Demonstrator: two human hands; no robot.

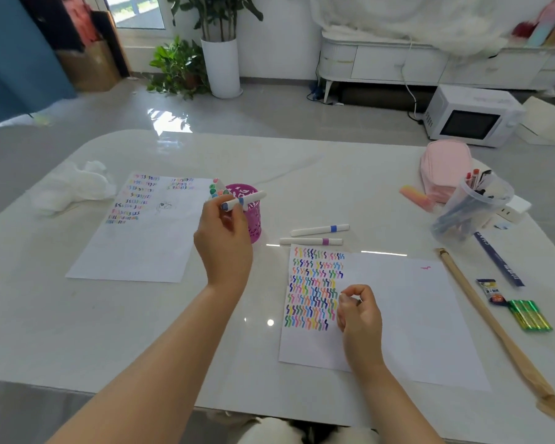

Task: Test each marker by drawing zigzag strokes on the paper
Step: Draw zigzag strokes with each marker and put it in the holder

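Note:
My left hand (223, 241) pinches a white marker with a blue band (245, 199) and holds it level, just in front of the magenta pen cup (253, 216) that contains several markers. My right hand (359, 318) rests on the near sheet of paper (414, 315), fingers curled, beside rows of coloured zigzag strokes (314, 290); whether it holds anything I cannot tell. Two capped white markers lie above that sheet, one with a blue band (320, 230), one with a purple band (311, 241).
A second marked sheet (148, 238) lies at the left, with crumpled tissue (74, 187) behind it. At the right are a pink pouch (444, 168), a clear cup of pens (471, 206), a long wooden stick (494, 325) and a green packet (531, 315).

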